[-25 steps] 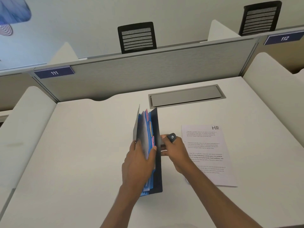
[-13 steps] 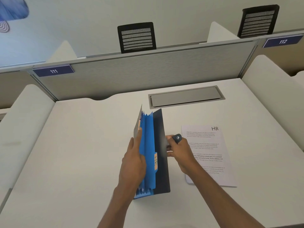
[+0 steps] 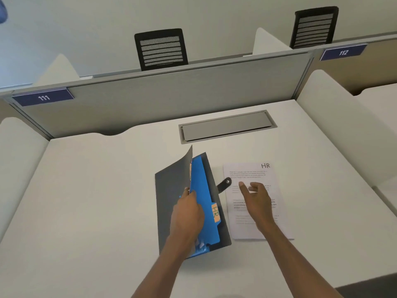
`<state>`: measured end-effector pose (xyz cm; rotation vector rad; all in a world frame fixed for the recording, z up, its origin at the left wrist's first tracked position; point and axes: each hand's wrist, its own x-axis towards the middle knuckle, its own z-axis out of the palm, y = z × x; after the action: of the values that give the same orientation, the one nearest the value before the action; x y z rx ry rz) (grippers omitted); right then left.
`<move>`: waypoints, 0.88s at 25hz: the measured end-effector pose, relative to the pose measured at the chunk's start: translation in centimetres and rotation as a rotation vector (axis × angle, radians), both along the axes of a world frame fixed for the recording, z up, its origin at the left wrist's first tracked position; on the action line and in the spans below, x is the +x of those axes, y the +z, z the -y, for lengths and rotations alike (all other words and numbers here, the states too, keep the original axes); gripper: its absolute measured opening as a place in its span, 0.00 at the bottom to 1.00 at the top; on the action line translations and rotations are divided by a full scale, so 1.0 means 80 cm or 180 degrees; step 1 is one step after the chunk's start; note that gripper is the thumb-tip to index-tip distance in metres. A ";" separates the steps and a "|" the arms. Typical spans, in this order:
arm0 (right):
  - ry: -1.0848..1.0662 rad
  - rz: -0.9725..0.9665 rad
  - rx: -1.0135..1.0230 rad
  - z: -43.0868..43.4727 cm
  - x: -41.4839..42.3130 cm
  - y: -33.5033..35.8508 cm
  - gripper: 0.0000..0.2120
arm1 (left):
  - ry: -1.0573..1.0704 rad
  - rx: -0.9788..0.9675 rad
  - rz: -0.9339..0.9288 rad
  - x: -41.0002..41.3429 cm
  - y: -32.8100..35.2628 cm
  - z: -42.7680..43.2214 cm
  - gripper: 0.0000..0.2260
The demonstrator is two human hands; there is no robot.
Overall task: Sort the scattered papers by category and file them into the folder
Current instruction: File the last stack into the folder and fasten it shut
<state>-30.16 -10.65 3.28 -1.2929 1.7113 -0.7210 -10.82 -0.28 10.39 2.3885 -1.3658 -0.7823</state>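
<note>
Folder [image 3: 167, 203] lies on white cubicle desk [image 3: 86, 190], left hand [image 3: 187, 216] gripping it, right hand [image 3: 255, 198] slack above HR sheet [image 3: 266, 177].

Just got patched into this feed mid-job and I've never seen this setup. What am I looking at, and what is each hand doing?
There is no machine here: these are a person's two bare hands, filmed by one wide-angle camera worn on the head, looking forward and down. Left and right are the person's own. On the white desk lies a dark grey folder, spread open. The left hand grips its front leaves and holds them back, baring a blue divider with an orange tab marked HR. Right of the folder a printed sheet headed HR lies flat. The right hand is open over that sheet and holds nothing; whether it touches the paper I cannot tell. The folder's strap sticks out toward the sheet.
</note>
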 end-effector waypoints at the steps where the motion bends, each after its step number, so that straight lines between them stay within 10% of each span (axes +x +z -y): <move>1: 0.0005 -0.0365 -0.0121 0.004 -0.017 -0.008 0.30 | -0.0003 0.0036 -0.0011 -0.002 -0.002 0.003 0.06; 9: 0.0157 -0.2537 0.0586 0.015 -0.065 -0.037 0.39 | 0.0109 0.0144 -0.0264 -0.020 -0.005 0.007 0.05; 22: -0.0337 -0.1584 0.1276 0.051 -0.074 -0.031 0.44 | 0.0400 0.0040 -0.0420 -0.018 -0.013 0.003 0.16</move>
<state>-36.12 -14.70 0.78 -1.1584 2.1957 -0.0901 -12.26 -0.53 9.37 2.3593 -1.1513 -0.8982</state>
